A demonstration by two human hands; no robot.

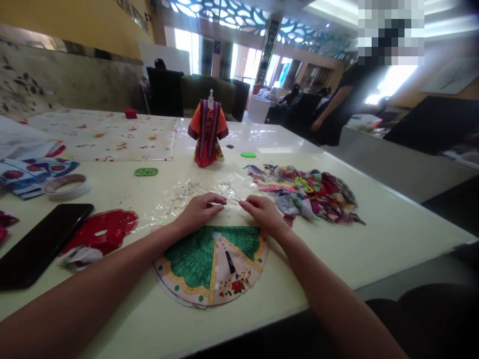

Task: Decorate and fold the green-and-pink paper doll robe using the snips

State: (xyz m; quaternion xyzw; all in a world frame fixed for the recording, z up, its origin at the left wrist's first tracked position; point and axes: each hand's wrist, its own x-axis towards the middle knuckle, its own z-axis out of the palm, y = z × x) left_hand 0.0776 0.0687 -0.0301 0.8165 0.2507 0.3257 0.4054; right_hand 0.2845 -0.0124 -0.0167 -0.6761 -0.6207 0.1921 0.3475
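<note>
My left hand (200, 210) and my right hand (264, 213) rest close together on the white table (392, 234), both with fingertips pinched. Between them runs a thin needle or pin (235, 199), too small to name surely. They hover over a clear plastic sheet (194, 192) strewn with tiny beads. Just below my hands lies a fan-shaped printed cloth piece (209, 262), green with a yellow border and flowers, with a small dark clip on it.
A doll-size mannequin in an orange and purple robe (207, 132) stands behind. Fabric scraps (310, 192) are heaped at the right. At the left lie a black phone (39, 244), a red cut-out (103, 232) and a tape roll (67, 185). A person in black (337, 107) stands far right.
</note>
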